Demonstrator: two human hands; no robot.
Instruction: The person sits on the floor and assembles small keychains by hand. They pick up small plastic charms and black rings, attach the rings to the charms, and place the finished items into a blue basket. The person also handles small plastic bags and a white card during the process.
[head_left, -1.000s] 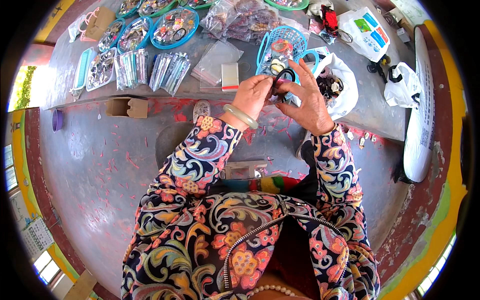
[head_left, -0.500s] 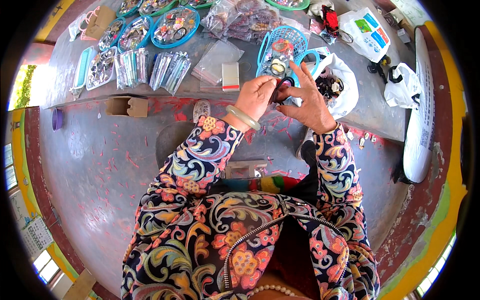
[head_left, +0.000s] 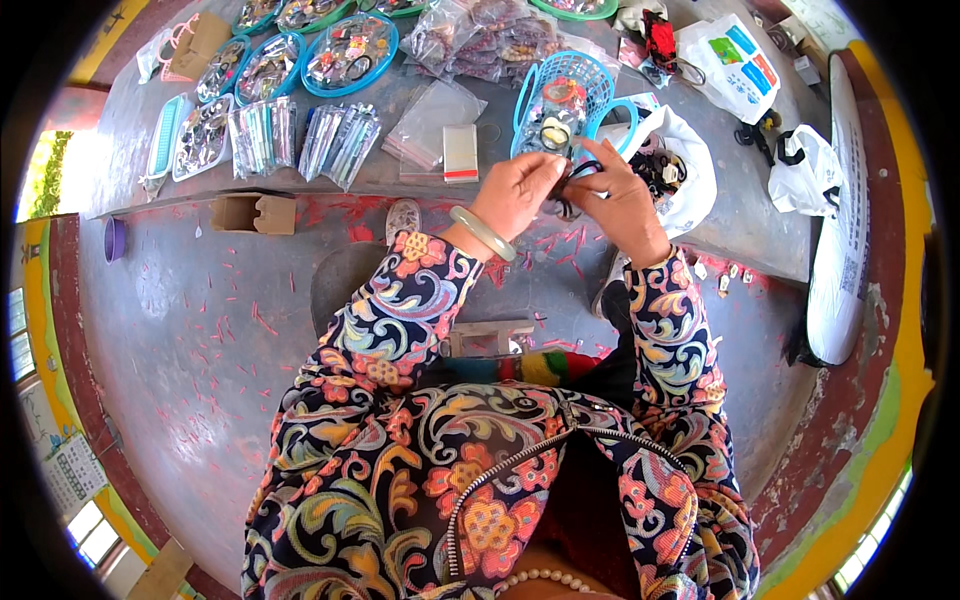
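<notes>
1. Watching the dark band (head_left: 568, 188), just this side of the blue basket (head_left: 598, 82).
2. Left hand (head_left: 512, 195) pinches it, fingertips together; right hand (head_left: 622, 203), half-curled, pinches it too.
3. I reckon one slack pinch could drop it.

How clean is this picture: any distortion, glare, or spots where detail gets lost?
Head view: fisheye bending, with straight edges such as that of the gray table curving inside a black rim; head view: pale sheen on the floor at left; head view: the small dark item between left hand and right hand is too covered to make out.
</notes>
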